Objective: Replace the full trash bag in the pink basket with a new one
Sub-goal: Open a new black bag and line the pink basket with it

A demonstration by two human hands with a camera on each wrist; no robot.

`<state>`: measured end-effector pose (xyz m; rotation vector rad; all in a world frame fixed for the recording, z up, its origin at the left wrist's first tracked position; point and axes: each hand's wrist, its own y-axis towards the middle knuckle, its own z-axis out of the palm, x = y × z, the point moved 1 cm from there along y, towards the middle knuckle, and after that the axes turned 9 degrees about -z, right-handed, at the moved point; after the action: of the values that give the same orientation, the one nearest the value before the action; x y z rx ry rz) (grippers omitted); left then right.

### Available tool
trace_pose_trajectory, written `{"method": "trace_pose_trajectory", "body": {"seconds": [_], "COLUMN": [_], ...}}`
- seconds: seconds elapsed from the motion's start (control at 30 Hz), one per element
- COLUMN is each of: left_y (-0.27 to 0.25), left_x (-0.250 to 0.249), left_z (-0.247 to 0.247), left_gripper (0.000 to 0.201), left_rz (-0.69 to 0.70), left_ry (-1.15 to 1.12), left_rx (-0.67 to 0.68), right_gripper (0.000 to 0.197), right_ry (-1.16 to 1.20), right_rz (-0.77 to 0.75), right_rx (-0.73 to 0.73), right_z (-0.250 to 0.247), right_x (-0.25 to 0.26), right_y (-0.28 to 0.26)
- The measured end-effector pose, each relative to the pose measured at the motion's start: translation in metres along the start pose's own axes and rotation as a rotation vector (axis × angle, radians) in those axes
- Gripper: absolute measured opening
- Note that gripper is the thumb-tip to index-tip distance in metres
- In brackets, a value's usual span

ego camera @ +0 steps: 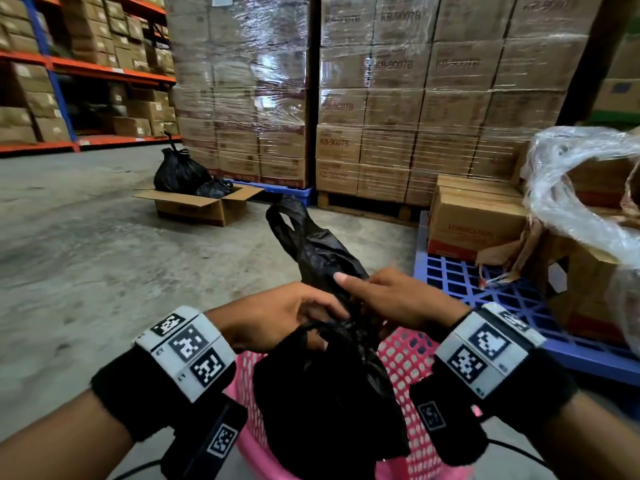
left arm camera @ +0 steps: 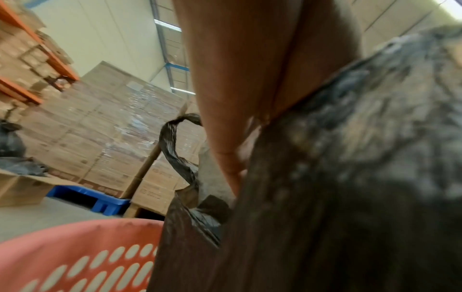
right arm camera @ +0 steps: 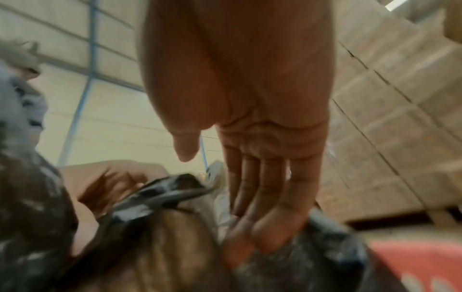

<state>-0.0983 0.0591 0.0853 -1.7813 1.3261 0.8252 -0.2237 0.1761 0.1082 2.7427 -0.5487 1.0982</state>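
We have the full black trash bag point(ego camera: 329, 403) still sitting in the pink basket point(ego camera: 408, 362), its neck gathered between our hands, with one handle loop point(ego camera: 294, 230) standing up beyond them. Our left hand point(ego camera: 277, 317) curls its fingers around the bunched plastic at the neck. Our right hand point(ego camera: 398, 299) lies against the gather from the other side with its fingers mostly straight, forefinger stretched across the top; in the right wrist view those fingers point(right arm camera: 265, 197) press on the plastic rather than close round it. The knot does not look finished to us, so the main risk is that the loop slips out from under the flat right hand and the neck springs open when we lift, spilling rubbish into the basket. The film is thin, and a hard tug could also stretch or tear the handle. The light basket may rise with the bag if the bag catches on its perforated wall. On the floor ahead, a cardboard box point(ego camera: 204, 206) holds other tied black bags point(ego camera: 180, 171).
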Motion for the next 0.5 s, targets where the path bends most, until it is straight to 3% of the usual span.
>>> {"method": "trace_pose_trajectory", "body": {"seconds": [0.1, 0.17, 0.23, 0.33, 0.43, 0.5], "left_y": [0.005, 0.003, 0.001, -0.005, -0.008, -0.001], "left_x": [-0.003, 0.0, 0.006, 0.015, 0.016, 0.014], "left_z": [0.014, 0.012, 0.004, -0.018, -0.023, -0.008], "left_gripper": [0.029, 0.021, 0.015, 0.023, 0.017, 0.013], "left_rz": [0.003, -0.027, -0.095, -0.136, -0.101, -0.038], "left_ry": [0.07, 0.12, 0.112, 0.032, 0.007, -0.017], "left_rx": [0.05, 0.03, -0.056, -0.197, -0.154, -0.03], "right_gripper": [0.033, 0.018, 0.018, 0.028, 0.029, 0.025], "right_ry": [-0.161, -0.123, 0.01, 0.215, 0.242, 0.279], "right_rz": [-0.054, -0.047, 0.006, 0.047, 0.073, 0.174], "right_rx": [0.045, 0.055, 0.018, -0.071, -0.04, -0.062], "right_z": [0.01, 0.008, -0.001, -0.014, -0.023, -0.028], "right_x": [-0.006, -0.009, -0.014, -0.025, -0.035, -0.047], "right_y": [0.008, 0.009, 0.007, 0.007, -0.007, -0.024]}}
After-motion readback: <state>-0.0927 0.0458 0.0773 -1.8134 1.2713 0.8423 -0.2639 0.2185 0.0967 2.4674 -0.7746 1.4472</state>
